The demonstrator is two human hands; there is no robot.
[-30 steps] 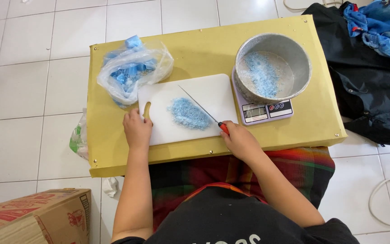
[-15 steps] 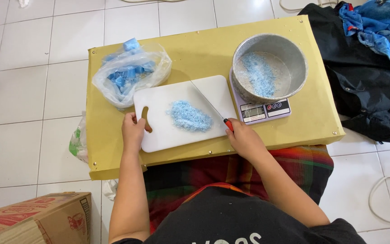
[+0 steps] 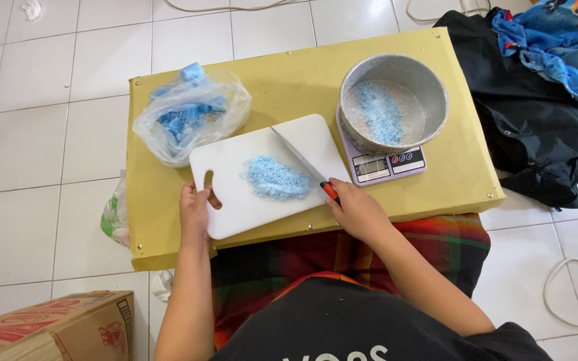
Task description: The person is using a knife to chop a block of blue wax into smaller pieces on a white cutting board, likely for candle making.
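Head view: left hand (image 3: 195, 212) grips the white plastic cutting board (image 3: 269, 175), steadying it; right hand (image 3: 358, 211) clasps the red-handled knife (image 3: 302, 161) beside blue shavings (image 3: 277, 178).

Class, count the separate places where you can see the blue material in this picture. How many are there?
3. One heap lies on the white cutting board at, one layer sits in the metal pan at, and some fills the clear plastic bag. More may be hidden inside the bag.

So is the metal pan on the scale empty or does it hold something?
Not empty: the metal pan on the scale holds a thin scatter of blue bits.
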